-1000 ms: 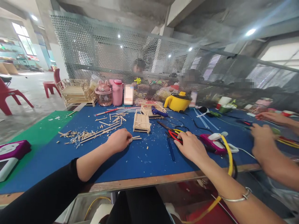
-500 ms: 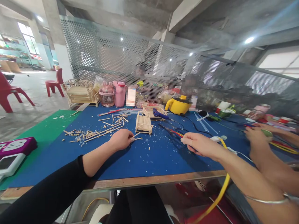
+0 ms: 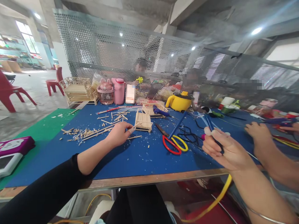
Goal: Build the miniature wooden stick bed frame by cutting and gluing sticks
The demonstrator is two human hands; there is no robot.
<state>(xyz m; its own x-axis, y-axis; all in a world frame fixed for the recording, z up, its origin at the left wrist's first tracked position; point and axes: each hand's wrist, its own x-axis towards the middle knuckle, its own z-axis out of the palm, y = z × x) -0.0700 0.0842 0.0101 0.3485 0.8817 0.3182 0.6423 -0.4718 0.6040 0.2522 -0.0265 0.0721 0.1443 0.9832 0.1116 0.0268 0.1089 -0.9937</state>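
We hold the left hand above the table, left of the midpoint of its front edge. Its thumb and fingers are closed on a thin wooden stick. The stick's tip lies at the small slatted wooden frame near the table's middle; we cannot tell whether they touch. We hold the right hand raised, nearer the table's right end, fingers curled around a slim blue tool; its type is unclear. Between our hands, scissors lie with red and yellow handles toward the front edge. Behind them, a blue glue gun rests against a second wooden frame. Cut sticks are heaped toward the left edge. A yellow pot stands along the rear edge.
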